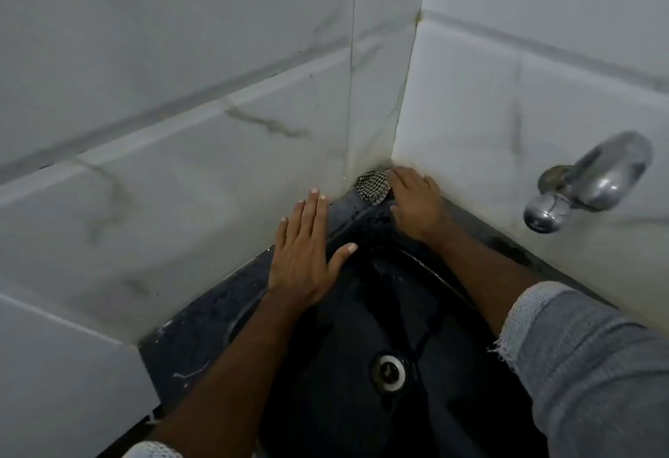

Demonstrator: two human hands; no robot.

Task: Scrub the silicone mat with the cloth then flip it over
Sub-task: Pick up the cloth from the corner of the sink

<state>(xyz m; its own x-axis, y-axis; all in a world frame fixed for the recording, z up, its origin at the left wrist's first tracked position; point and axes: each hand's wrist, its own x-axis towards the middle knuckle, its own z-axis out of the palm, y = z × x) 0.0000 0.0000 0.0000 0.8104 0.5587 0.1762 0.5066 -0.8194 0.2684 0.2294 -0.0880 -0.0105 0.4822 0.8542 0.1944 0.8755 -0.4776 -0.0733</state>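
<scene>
A small black-and-white checked cloth (pixel 372 186) lies bunched in the far corner of the black sink rim (pixel 202 327), against the tiled walls. My right hand (pixel 414 200) reaches into that corner, back up, and its fingers lie against the cloth's right edge; whether they pinch it is hidden. My left hand (pixel 307 251) presses flat on the left side of the rim with straight, spread fingers, its thumb pointing over the basin. I cannot make out a silicone mat against the dark, wet basin (pixel 344 331).
A chrome tap (pixel 586 182) sticks out of the right wall above the rim. White marble-look tiles (pixel 181 113) close the sink in on the left and right. A metal drain (pixel 389 372) sits at the basin bottom. Grey sleeves cover both forearms.
</scene>
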